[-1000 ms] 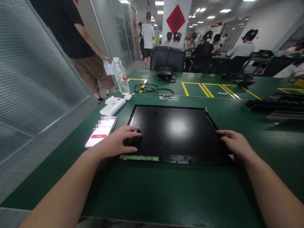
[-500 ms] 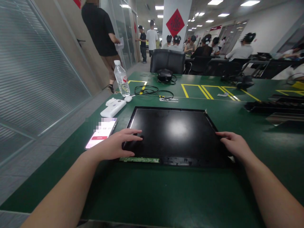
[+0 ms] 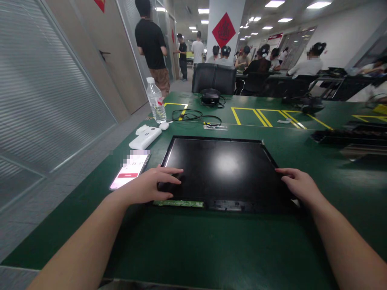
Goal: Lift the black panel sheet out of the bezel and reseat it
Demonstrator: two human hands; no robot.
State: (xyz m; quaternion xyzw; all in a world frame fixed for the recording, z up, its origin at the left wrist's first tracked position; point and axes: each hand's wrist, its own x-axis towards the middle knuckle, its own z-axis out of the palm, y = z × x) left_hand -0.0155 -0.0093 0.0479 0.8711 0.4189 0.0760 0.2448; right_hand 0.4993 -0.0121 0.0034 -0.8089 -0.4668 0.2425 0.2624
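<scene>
A black flat display panel [image 3: 222,169] lies face up on the green table [image 3: 211,245], with a green circuit strip [image 3: 177,203] along its near left edge. My left hand [image 3: 151,186] rests on the panel's near left corner, fingers stretched out over the glass. My right hand [image 3: 300,186] lies on the panel's right edge, fingers flat and slightly apart. Neither hand holds anything.
Left of the panel lie a lit phone [image 3: 130,174], a white device [image 3: 145,137] and a water bottle [image 3: 156,100]. Black cables [image 3: 196,116] and a headset [image 3: 211,96] sit behind. Dark trays [image 3: 347,136] are at the right. People stand and sit in the background.
My left fingers have stretched out flat on the panel from a curled position. The person in black at the left has walked away down the aisle.
</scene>
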